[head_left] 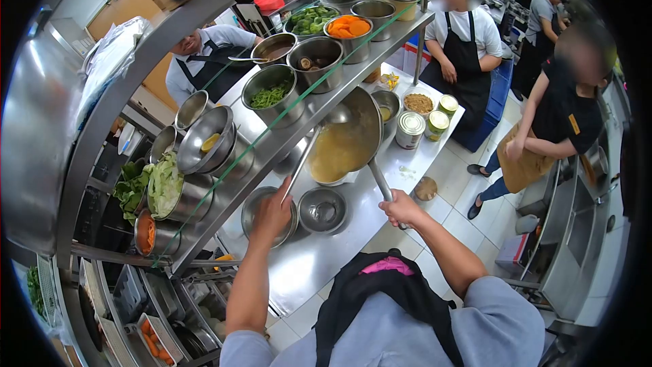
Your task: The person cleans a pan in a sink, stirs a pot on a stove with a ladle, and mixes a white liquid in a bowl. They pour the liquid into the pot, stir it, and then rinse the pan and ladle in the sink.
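Note:
My right hand (401,209) is closed round the handle of a large wok (370,126), which is tilted over the steel table. Yellowish liquid (333,160) shows at the wok's lower side, where a round vessel partly appears beneath it. My left hand (270,212) grips the long handle of a ladle (305,160), whose bowl end lies at the wok's left side. Below the wok, an empty metal bowl (322,211) stands on the table, beside another metal bowl (250,214) partly hidden by my left hand.
A steel shelf (360,71) crosses above the table with bowls of carrots (348,26) and greens (269,94). Cans (410,130) stand on the table's right. Several people stand around, one in a tan apron (521,163) at the right.

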Motion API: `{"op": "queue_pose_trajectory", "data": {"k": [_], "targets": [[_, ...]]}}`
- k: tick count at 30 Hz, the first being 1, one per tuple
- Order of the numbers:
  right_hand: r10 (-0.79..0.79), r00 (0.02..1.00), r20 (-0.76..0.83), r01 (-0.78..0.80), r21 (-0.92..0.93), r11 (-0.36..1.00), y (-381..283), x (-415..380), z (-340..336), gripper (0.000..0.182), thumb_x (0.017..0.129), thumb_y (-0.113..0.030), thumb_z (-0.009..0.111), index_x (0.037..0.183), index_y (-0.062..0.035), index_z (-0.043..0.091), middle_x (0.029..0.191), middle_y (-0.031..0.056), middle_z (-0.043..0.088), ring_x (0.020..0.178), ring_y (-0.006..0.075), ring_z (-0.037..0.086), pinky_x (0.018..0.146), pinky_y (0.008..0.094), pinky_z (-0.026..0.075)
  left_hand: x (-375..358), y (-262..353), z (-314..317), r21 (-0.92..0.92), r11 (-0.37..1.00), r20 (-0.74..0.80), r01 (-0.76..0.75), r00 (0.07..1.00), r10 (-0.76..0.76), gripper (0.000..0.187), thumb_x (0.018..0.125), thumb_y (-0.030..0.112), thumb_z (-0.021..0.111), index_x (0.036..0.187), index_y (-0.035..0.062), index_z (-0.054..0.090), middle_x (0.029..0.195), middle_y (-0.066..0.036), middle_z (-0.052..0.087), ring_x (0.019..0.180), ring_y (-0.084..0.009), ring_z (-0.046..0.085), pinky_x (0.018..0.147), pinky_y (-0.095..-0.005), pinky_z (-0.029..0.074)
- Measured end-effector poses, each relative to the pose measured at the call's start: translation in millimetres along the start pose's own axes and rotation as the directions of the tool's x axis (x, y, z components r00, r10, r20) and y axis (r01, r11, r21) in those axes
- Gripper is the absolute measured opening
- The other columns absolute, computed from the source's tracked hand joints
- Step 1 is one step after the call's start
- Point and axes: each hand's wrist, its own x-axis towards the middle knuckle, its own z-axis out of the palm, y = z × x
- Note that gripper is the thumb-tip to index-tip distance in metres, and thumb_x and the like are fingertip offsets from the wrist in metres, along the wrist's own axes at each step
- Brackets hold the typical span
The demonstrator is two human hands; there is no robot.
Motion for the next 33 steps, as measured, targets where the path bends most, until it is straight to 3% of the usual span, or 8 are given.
{"op": "queue_pose_trajectory", "data": {"k": [8, 10, 14, 19, 23, 26, 30, 33], "targets": [[-0.045, 0.997, -0.063, 0.034, -0.164, 0.986, -3.8, -5.7, 10.6, 0.02, 0.092, -0.013, 0.061, 0.097, 0.0017, 0.048, 0.06, 0.0045, 0.05, 0.042, 0.0139, 0.048, 0.037, 0.032, 0.041, -2.7, -33.5, 21.2, -0.163, 0.986, -0.064, 0.035, 0.997, -0.046, 0.05, 0.095, 0.022, 0.057, 0.144, 0.0189, 0.049, 0.1, -0.024, 0.068, 0.091, -0.0416, 0.066, 0.078, -0.0462, 0.05], [-0.062, 0.994, -0.091, 0.041, -0.22, 0.975, 1.1, -5.3, 12.4, 0.021, 0.093, -0.014, 0.06, 0.098, 0.0033, 0.05, 0.058, 0.0058, 0.052, 0.041, 0.0155, 0.05, 0.038, 0.0337, 0.042, -23.4, -25.3, 9.1, -0.265, 0.944, 0.203, 0.195, 0.969, -0.143, 0.05, 0.097, 0.022, 0.055, 0.146, 0.0185, 0.046, 0.117, -0.025, 0.064, 0.107, -0.0406, 0.063, 0.09, -0.0467, 0.048], [-0.128, 0.986, -0.111, 0.088, -0.306, 0.948, 5.0, -4.0, 12.5, 0.025, 0.092, -0.017, 0.06, 0.098, 0.0045, 0.05, 0.057, 0.0087, 0.055, 0.041, 0.0183, 0.054, 0.038, 0.0352, 0.043, -53.9, 1.3, -20.1, -0.268, 0.954, 0.202, 0.137, 0.976, -0.083, 0.049, 0.096, 0.021, 0.056, 0.145, 0.0216, 0.048, 0.115, -0.022, 0.066, 0.105, -0.0412, 0.063, 0.089, -0.0478, 0.049], [-0.151, 0.98, -0.131, 0.093, -0.369, 0.925, -0.1, -9.4, 16.6, 0.025, 0.092, -0.018, 0.06, 0.097, 0.0046, 0.051, 0.056, 0.0089, 0.054, 0.041, 0.0195, 0.054, 0.039, 0.0359, 0.044, -58.3, 11.9, -38.8, -0.02, 0.996, 0.013, -0.083, 0.996, 0.083, 0.051, 0.093, 0.019, 0.058, 0.142, 0.0294, 0.052, 0.11, -0.014, 0.069, 0.098, -0.0369, 0.066, 0.084, -0.048, 0.051], [-0.172, 0.976, -0.132, 0.107, -0.397, 0.912, -4.5, -19.6, 20.9, 0.023, 0.091, -0.017, 0.059, 0.095, 0.0045, 0.052, 0.058, 0.0102, 0.055, 0.041, 0.0209, 0.056, 0.041, 0.037, 0.045, -68.1, -10.9, -35.3, 0.115, 0.987, 0.03, -0.113, 0.993, 0.11, 0.05, 0.092, 0.02, 0.059, 0.14, 0.0311, 0.053, 0.112, -0.011, 0.07, 0.098, -0.0349, 0.066, 0.083, -0.047, 0.052], [-0.23, 0.962, -0.147, 0.143, -0.443, 0.885, -2.7, -27.6, 27.7, 0.023, 0.089, -0.016, 0.06, 0.092, 0.005, 0.053, 0.059, 0.0135, 0.057, 0.043, 0.0242, 0.058, 0.044, 0.0391, 0.048, -64.1, -32.8, -22.7, 0.073, 0.997, 0.024, -0.037, 0.999, 0.035, 0.052, 0.09, 0.019, 0.064, 0.141, 0.025, 0.054, 0.106, -0.016, 0.07, 0.095, -0.0379, 0.065, 0.079, -0.0451, 0.052], [-0.382, 0.909, -0.168, 0.232, -0.557, 0.797, -1.6, -24.4, 41.3, 0.022, 0.086, -0.015, 0.059, 0.09, 0.0069, 0.055, 0.062, 0.0188, 0.06, 0.045, 0.0284, 0.061, 0.049, 0.0419, 0.051, -43.3, -52.7, 2.6, -0.264, 0.962, 0.013, 0.065, 0.998, -0.063, 0.051, 0.094, 0.02, 0.057, 0.144, 0.0261, 0.049, 0.115, -0.02, 0.067, 0.102, -0.0415, 0.063, 0.089, -0.047, 0.049], [-0.243, 0.95, -0.197, 0.117, -0.496, 0.86, -20.1, -30.9, 49.7, 0.023, 0.085, -0.013, 0.057, 0.092, 0.0085, 0.055, 0.063, 0.0194, 0.061, 0.045, 0.028, 0.061, 0.048, 0.0416, 0.052, -41.2, -60.1, 7.6, -0.308, 0.949, 0.072, 0.061, 0.997, -0.04, 0.051, 0.094, 0.021, 0.055, 0.145, 0.024, 0.048, 0.114, -0.021, 0.066, 0.102, -0.0432, 0.062, 0.089, -0.0475, 0.049]]}}
